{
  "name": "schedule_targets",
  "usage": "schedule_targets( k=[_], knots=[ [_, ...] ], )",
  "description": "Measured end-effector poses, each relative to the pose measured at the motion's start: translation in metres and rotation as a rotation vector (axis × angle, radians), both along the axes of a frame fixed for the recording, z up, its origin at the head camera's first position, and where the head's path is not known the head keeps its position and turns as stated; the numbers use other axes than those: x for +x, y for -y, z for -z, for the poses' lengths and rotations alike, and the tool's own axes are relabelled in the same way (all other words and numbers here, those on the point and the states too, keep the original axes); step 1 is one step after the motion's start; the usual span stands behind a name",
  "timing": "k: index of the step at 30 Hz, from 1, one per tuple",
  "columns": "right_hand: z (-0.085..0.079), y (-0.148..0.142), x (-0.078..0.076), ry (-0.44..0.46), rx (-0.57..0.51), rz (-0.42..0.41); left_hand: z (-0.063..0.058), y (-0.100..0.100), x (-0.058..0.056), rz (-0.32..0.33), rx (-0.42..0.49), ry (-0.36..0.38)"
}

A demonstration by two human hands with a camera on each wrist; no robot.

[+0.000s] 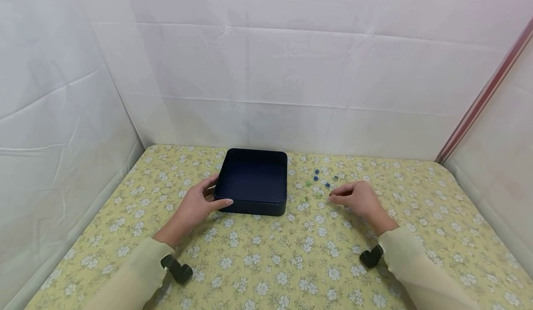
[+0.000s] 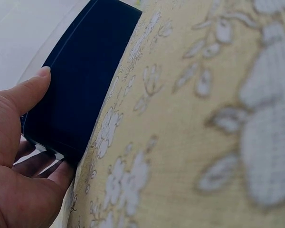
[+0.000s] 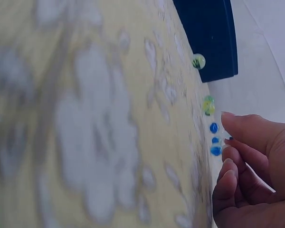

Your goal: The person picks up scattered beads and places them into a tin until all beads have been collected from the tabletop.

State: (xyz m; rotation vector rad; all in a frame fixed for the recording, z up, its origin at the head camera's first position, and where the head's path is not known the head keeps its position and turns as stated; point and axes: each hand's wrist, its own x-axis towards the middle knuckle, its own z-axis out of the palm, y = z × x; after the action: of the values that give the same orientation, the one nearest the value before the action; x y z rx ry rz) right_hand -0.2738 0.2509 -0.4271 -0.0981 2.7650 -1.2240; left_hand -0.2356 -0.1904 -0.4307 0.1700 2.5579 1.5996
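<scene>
Box (image 1: 254,207) on table (image 1: 270,263), marbles (image 1: 327,185) right of box, left hand (image 1: 196,206) at box's left, right hand (image 1: 361,200) beside marbles, sheet (image 1: 266,69) behind.

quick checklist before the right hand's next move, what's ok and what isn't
1. Dark navy square box opening upward: ok.
2. Left hand holding the box's left side: ok.
3. Right hand beside the marbles: ok.
4. Marble in the right fingertips: cannot tell.
5. Small round blue glassy marbles in the box: not ok, three lie on the yellow floral cloth.
6. Small round greenish glassy marbles boxed: not ok, several lie outside.
</scene>
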Motion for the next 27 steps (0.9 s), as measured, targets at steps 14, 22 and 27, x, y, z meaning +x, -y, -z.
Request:
schedule_targets(
  k=[14, 22, 27],
  knots=[
    [0.004, 0.021, 0.001, 0.031, -0.160, 0.031, 0.003, -0.001, -0.001, -0.013, -0.005, 0.012],
    [0.002, 0.029, 0.001, 0.010, -0.206, 0.005, 0.001, -0.001, 0.000, -0.012, -0.007, 0.010],
    [0.003, 0.032, -0.001, 0.005, -0.235, -0.011, 0.001, 0.000, 0.000, -0.012, -0.008, 0.002]
  ],
)
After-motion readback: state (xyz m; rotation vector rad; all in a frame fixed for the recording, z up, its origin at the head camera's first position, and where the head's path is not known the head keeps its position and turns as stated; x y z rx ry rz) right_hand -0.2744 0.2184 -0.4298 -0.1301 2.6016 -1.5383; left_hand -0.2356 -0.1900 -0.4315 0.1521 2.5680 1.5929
